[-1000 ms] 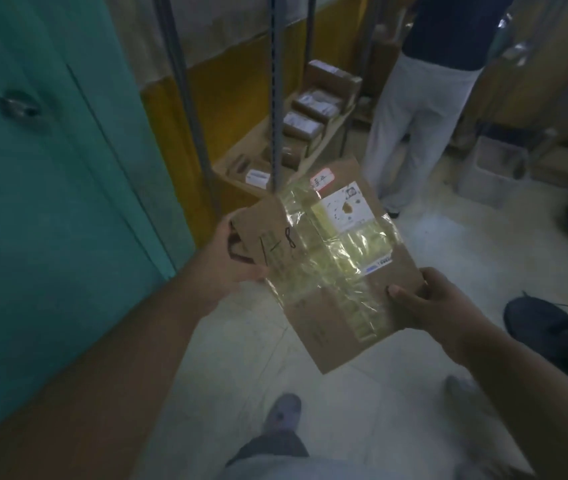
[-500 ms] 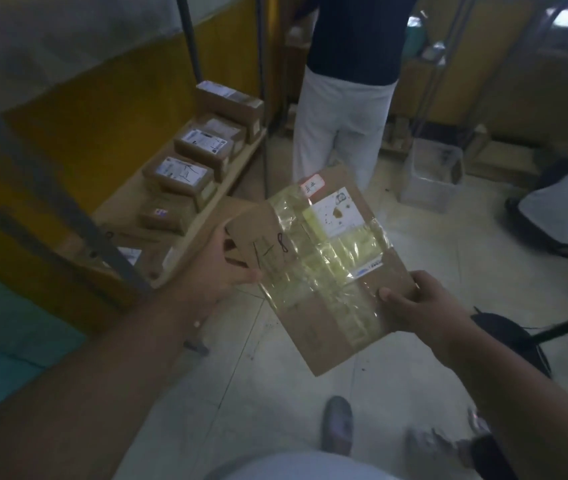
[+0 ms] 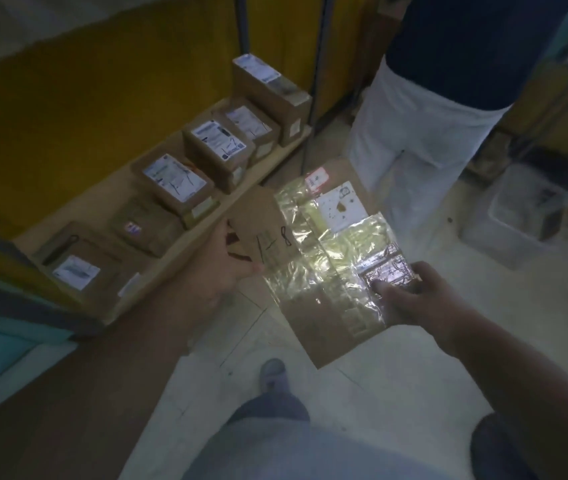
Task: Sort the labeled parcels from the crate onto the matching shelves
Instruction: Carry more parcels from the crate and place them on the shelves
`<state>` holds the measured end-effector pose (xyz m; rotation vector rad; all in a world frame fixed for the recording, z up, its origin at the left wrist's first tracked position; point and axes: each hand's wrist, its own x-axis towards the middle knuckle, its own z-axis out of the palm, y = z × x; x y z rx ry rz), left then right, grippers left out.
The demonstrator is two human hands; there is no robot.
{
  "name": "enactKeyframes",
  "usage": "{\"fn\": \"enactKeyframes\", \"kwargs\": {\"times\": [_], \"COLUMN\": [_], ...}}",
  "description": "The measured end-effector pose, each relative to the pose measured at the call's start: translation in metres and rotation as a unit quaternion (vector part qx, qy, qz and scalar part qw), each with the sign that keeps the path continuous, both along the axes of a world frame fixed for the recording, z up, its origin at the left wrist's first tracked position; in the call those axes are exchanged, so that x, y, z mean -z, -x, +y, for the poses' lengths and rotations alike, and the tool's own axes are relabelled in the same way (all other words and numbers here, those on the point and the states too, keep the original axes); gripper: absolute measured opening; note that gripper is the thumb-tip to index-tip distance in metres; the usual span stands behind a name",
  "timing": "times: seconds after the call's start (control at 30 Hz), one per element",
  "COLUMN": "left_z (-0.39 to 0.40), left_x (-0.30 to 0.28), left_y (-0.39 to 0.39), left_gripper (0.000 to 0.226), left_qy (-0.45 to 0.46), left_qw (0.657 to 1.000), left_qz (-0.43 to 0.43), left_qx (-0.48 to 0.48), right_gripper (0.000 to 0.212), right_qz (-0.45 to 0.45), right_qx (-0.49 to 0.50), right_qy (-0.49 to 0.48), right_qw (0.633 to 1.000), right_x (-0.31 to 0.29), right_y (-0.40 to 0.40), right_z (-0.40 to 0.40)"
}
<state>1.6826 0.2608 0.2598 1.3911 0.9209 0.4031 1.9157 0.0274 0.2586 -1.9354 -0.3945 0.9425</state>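
Shelf (image 3: 268, 168): low wooden board at 10 o'clock of the frame, against the yellow wall. It carries a row of boxes; judged the likely destination, since the held parcel is close above its front edge.
Bystander (image 3: 424, 109): a second person stands at 1 o'clock, back to the camera, just beyond the parcel. Judged an obstruction to any reach toward the far end of the shelf.
Bin (image 3: 504, 233): translucent plastic container on the floor at 3 o'clock, well apart from the shelf. Whether it is the crate of the task cannot be told.
Shelved boxes (image 3: 175, 188): cardboard, labels facing up, set side by side; the placing keeps each label readable from above.
Parcel (image 3: 313, 323): flat cardboard packet at centre frame, held in the air, tilted face-up toward the wearer. Glossy tape and a white label cover its top; handwritten marks sit at its 9 o'clock side. Judged held this way so the marking can be read.
Left hand (image 3: 220, 271): grasping the parcel's 9 o'clock edge, thumb on top.
Right hand (image 3: 410, 299): grasping the parcel's 4 o'clock corner, thumb pressed on the taped face. Two opposed grips keep the thin packet flat.
Step in hand: judged label check before placing.
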Motion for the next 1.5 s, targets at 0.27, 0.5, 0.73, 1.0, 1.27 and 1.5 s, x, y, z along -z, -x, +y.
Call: {"fn": "enactKeyframes", "kwargs": {"times": [0.27,0.5,0.73,1.0,1.27,1.5], "left_z": [0.043,0.039,-0.015,-0.045,-0.012,0.044], "left_x": [-0.007,0.007,0.031,0.099,0.211,0.316], "left_y": [-0.087,-0.137,-0.196,-0.211,-0.220,-0.247], "left_gripper": [0.098,0.109,0.090,0.089,0.072,0.062], "left_qy": [0.051,0.041,0.070,0.163,0.180,0.268], "left_qw": [0.996,0.974,0.938,0.906,0.911,0.896], "left_qz": [-0.006,-0.031,-0.004,0.039,0.129,0.137], "left_qx": [-0.074,-0.221,-0.340,-0.389,-0.348,-0.326], "right_gripper": [0.055,0.042,0.033,0.046,0.063,0.066], "right_qz": [0.015,0.016,0.024,0.054,-0.025,-0.056], "right_qx": [-0.074,-0.253,-0.349,-0.371,-0.336,-0.342], "right_qy": [-0.021,-0.008,0.016,0.102,0.146,0.200], "right_qw": [0.997,0.967,0.937,0.922,0.930,0.917], "right_x": [-0.012,0.024,0.067,0.119,0.218,0.313], "right_y": [-0.117,-0.208,-0.268,-0.256,-0.248,-0.260], "right_z": [0.064,0.131,0.173,0.190,0.207,0.235]}}
